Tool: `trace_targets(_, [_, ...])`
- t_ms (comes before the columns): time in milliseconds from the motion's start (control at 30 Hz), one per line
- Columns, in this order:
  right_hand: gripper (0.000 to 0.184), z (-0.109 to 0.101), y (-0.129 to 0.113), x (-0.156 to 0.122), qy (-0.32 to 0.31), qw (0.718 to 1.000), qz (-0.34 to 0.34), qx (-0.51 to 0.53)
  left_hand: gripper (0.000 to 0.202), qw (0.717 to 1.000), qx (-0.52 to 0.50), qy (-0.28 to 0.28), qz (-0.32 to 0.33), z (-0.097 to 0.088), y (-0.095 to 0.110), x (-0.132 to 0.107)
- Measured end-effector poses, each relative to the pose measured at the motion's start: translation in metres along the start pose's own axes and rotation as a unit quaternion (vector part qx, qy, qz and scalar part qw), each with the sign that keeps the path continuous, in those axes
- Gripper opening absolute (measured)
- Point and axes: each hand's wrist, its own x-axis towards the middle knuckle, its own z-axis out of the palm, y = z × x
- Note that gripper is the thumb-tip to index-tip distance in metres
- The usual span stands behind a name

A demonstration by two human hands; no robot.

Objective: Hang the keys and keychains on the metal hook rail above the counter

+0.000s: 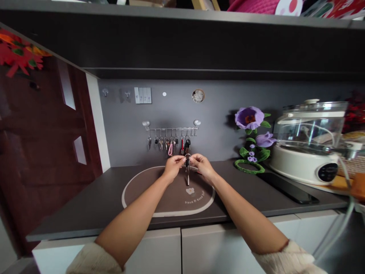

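Between my two hands hangs a bunch of keys on a metal ring, above the brown oval mat. My left hand pinches the ring from the left side. From the right, the fingers of my right hand are closed on the same ring. Just behind and above them, a metal hook rail is fixed to the grey wall, with several key bunches on its hooks. Among these are a pink strap and a red key fob.
Purple fabric flowers stand at the right on the dark counter. A black phone lies before a white steamer-like appliance, whose cord hangs over the front edge. Overhead runs a dark shelf.
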Motion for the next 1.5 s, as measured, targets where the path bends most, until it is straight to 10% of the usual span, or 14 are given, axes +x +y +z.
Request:
trace_targets(833, [0.009,-0.006,-0.028,0.103,0.168,0.979,0.064,0.101,0.025,0.998,0.051,0.03,-0.029,0.0,-0.005,0.002])
trace_targets(1500, [0.012,-0.013,-0.01,0.109,0.179,0.977,0.102,0.048,0.026,0.997,0.041,0.047,-0.037,-0.002,-0.002,0.003])
